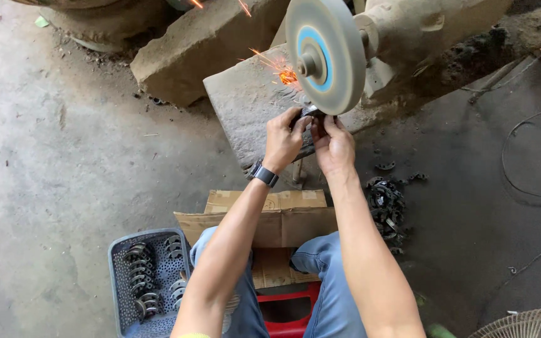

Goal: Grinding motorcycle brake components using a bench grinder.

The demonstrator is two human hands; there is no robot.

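Both my hands hold one small dark metal piece (310,113) up against the lower rim of a spinning grey grinding wheel (325,53) with a blue centre. My left hand (283,139), with a dark watch on its wrist, grips the piece from the left. My right hand (333,145) grips it from the right, the fingers of both hands touching. Orange sparks (285,75) fly off to the upper left of the wheel. The piece is mostly hidden by my fingers.
The grinder motor (421,31) sits on stone blocks (245,106). A grey perforated basket (148,281) with several curved metal parts stands at lower left. A pile of dark metal parts (386,206) lies on the floor at right. A cardboard box (270,219), red stool (289,310) and fan (533,325) are near.
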